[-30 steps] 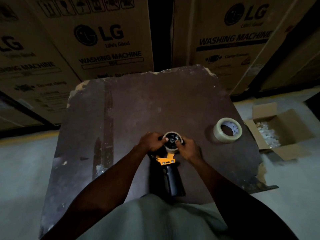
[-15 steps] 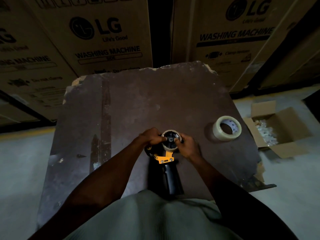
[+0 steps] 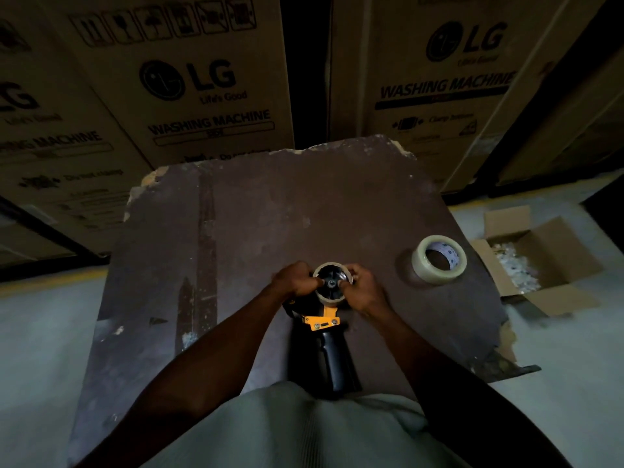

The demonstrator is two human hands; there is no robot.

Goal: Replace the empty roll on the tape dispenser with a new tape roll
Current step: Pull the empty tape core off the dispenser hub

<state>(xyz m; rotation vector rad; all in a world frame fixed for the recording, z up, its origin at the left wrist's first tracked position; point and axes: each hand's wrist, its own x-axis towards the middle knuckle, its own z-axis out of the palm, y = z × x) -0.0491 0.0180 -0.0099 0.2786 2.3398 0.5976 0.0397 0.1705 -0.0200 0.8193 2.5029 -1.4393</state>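
A: Any containers? What's in them?
B: An open cardboard box (image 3: 540,261) on the floor at three o'clock of the desk (image 3: 256,231), with pale loose filling.
A: And the hands?
B: The left hand (image 3: 293,280) and right hand (image 3: 363,288) pinch the empty roll (image 3: 332,285) on the tape dispenser (image 3: 326,336), fingers clenched on its rim.
A: The new tape roll (image 3: 439,260)?
B: On the desk, two o'clock of the dispenser, apart.
A: Changes?
B: Hardly any; both hands keep their grip.
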